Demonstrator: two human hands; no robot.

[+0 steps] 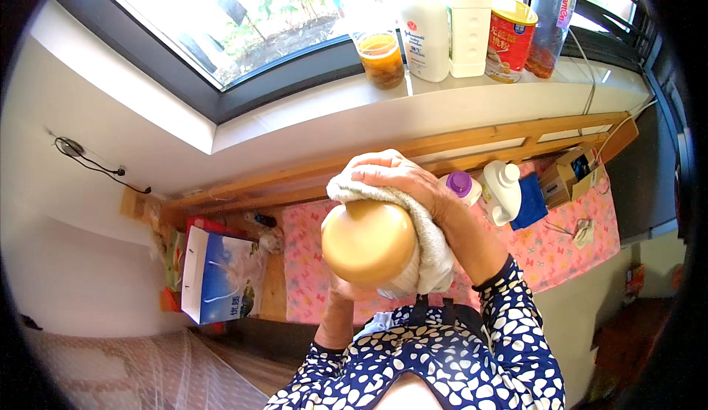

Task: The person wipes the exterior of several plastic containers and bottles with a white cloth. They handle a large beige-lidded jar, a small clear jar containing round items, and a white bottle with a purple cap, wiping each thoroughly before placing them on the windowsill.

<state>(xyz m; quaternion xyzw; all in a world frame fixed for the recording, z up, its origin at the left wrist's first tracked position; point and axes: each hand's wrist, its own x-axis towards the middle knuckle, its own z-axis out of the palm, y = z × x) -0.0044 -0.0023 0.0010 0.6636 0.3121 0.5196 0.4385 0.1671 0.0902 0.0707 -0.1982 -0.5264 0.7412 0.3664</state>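
Note:
Close in front of my chest is a large container with a round tan lid [369, 242], its body mostly hidden below the lid. A pale, greyish-white cloth [434, 246] wraps round its far and right sides. My right hand [394, 175] is closed over this cloth, pressing it against the container beside the lid. From below, my left hand [348, 290] supports the container near its left side; its fingers are hidden behind the container. On the pink patterned cover [313, 222] beyond stand a purple-capped bottle [460, 184] and a white jug [504, 191].
A folded blue cloth [529, 202] and an open cardboard box [569, 177] are at the right. At the left stands a blue-and-white paper bag [225, 273]. The windowsill holds a jar of orange-brown contents [381, 62], white bottles [425, 40] and a red tin [509, 43].

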